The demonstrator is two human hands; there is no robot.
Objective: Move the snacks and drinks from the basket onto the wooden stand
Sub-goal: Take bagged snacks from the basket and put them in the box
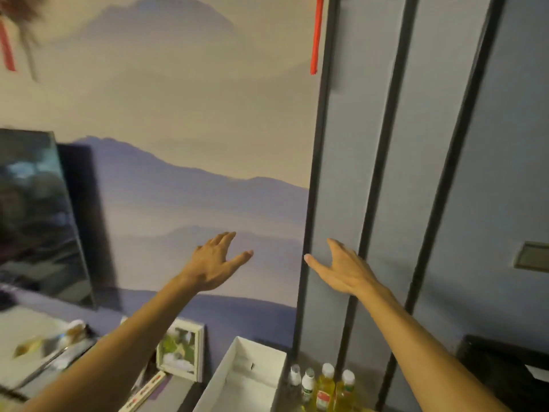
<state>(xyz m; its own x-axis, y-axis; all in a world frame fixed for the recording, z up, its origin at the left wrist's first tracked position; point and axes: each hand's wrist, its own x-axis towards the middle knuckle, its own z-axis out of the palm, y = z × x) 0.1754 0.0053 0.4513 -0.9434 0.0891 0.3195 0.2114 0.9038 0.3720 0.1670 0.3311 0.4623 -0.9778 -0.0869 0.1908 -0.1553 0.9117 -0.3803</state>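
Both my arms reach forward and up in front of the wall. My left hand is open, fingers spread, holding nothing. My right hand is open too and empty, its thumb pointing toward the left hand. Far below them, at the bottom edge, stand several bottles: two with white caps and clear bodies and two filled with yellow drink. A white open box sits just left of the bottles. No basket or wooden stand is clearly visible.
A dark TV screen stands at the left on a counter. A small white picture frame leans against the mountain-mural wall. Grey wall panels with black vertical strips fill the right. A dark object sits at bottom right.
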